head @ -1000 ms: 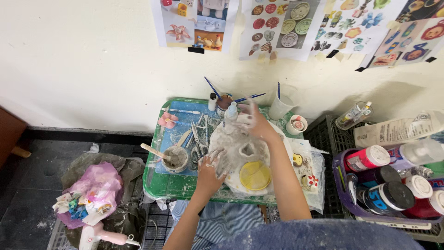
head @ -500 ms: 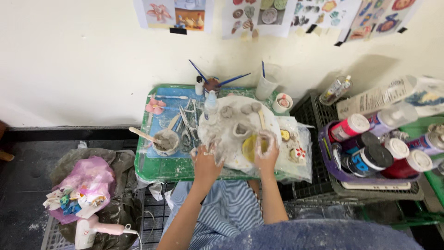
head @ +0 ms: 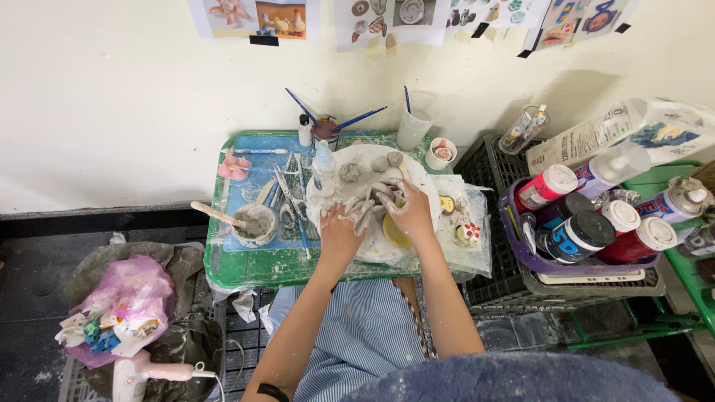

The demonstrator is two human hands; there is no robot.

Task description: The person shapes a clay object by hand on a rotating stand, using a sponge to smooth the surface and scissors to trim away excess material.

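Note:
My left hand (head: 341, 229) and my right hand (head: 407, 207), both smeared with grey clay, rest close together on a round white board (head: 350, 192) covered with wet clay. Their fingers meet over a small clay piece (head: 370, 202) at the board's middle, partly hidden by the fingers. Three small grey clay lumps (head: 372, 164) lie along the board's far edge. A yellow sponge-like disc (head: 395, 233) peeks out under my right wrist. The board sits on a green tray (head: 253, 268).
On the tray: a bowl of clay slip with a stick (head: 252, 223), metal tools (head: 287, 195), a squeeze bottle (head: 322, 160), brushes in a cup (head: 326, 130). A purple basket of paint bottles (head: 588, 223) stands right. A pink bag (head: 123, 305) and hairdryer (head: 153, 368) lie left.
My right hand came back from the far side of the board to its middle. My left hand moved up to meet it. The camera view shifted slightly.

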